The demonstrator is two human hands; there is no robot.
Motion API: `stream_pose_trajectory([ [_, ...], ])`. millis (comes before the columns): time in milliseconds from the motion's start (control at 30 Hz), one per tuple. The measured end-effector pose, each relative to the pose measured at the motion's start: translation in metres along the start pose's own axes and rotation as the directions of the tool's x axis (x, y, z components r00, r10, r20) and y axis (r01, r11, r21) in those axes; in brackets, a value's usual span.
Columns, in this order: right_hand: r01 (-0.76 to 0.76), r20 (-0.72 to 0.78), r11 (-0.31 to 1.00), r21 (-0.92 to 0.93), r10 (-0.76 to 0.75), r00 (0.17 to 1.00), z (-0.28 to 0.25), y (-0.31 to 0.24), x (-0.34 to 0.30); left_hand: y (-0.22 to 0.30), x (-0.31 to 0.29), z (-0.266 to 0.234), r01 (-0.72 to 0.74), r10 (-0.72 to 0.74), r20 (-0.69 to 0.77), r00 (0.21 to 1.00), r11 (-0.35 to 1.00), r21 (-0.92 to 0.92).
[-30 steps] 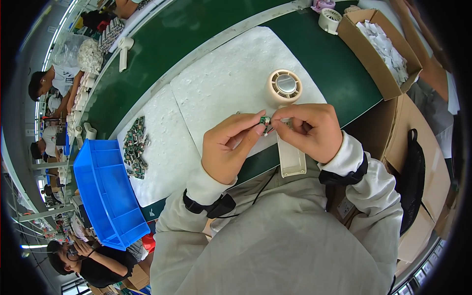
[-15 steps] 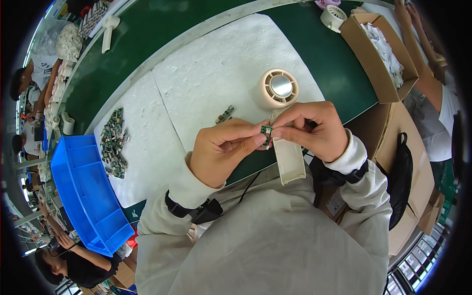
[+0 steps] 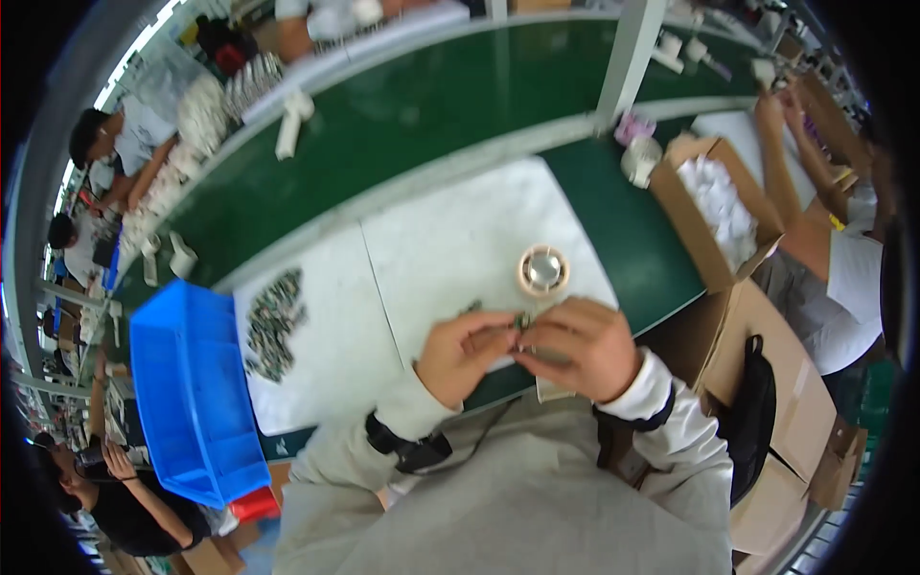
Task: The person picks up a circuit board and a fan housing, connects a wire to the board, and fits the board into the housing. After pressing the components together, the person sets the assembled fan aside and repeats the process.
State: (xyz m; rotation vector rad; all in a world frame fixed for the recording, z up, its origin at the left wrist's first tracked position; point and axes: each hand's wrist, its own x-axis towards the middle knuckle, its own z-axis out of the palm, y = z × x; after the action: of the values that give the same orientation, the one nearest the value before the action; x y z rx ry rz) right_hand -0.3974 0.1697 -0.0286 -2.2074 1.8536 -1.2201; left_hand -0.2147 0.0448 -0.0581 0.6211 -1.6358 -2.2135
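Between my fingertips, over the table's near edge, is a small green circuit board (image 3: 522, 323), smeared by motion and partly covered. My left hand (image 3: 458, 356) pinches it from the left. My right hand (image 3: 586, 351) closes on it from the right, thumb and fingers pressed together; whether a wire is also held cannot be made out. Just beyond my hands, the round cream fan head (image 3: 543, 271) with its silvery centre rests on the white foam sheet. Its open handle shell (image 3: 554, 390) shows only in part below my right hand. A few boards (image 3: 471, 308) lie behind my left hand.
At the left, a heap of circuit boards (image 3: 275, 326) lies beside a blue bin (image 3: 192, 393). A carton of white pieces (image 3: 717, 206) stands at the right, near a large cardboard box (image 3: 767, 383) with a black bag (image 3: 755, 412). Co-workers sit around the green benches.
The view has tilted up, showing more of the far bench and a post. My right hand has turned over the board and covers more of the handle shell.
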Motion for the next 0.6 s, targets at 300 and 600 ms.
stream_pose_trajectory([
  [300,-0.174,-0.15,0.956,0.237,0.213,0.965,0.012,-0.005,-0.013,-0.042,0.011,-0.009,-0.177,0.169,-0.084,0.982,0.979,-0.102],
  [600,-0.446,-0.219,0.894,0.034,0.442,0.87,0.022,-0.022,-0.003,-0.048,0.018,0.001,-0.346,0.371,-0.158,0.915,0.923,0.166],
])
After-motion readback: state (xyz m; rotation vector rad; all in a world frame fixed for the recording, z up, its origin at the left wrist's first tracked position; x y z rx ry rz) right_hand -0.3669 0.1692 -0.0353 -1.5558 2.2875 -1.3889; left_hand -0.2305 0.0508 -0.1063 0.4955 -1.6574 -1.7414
